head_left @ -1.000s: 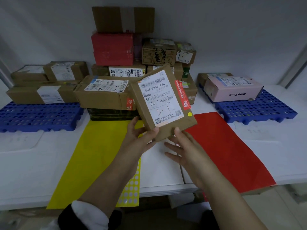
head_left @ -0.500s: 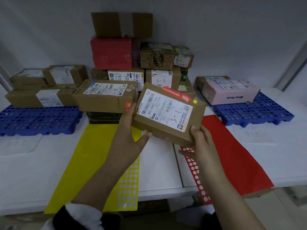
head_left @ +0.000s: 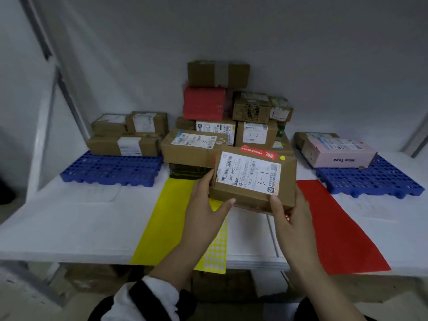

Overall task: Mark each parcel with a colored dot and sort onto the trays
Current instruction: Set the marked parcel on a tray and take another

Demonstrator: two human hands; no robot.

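My left grip (head_left: 208,206) and right grip (head_left: 292,214) hold one brown parcel (head_left: 252,181) between them, lifted above the middle of the desk (head_left: 69,223). The left grip wraps the parcel's left end, thumb along the near side. The right grip clasps the near right corner, thumb pressed on the front face. The white label faces up with "3-1" handwritten on it, and a yellow dot (head_left: 282,158) sits at the parcel's far right corner.

Below my hands a yellow sheet (head_left: 169,218) and a yellow sticker sheet (head_left: 216,247) reach the desk's front edge, and a red sheet (head_left: 333,225) lies to the right. The left blue tray (head_left: 111,169) carries brown boxes (head_left: 125,145). The right blue tray (head_left: 375,179) carries a pink box (head_left: 338,151). A pile of parcels (head_left: 217,105) stands at the back edge.
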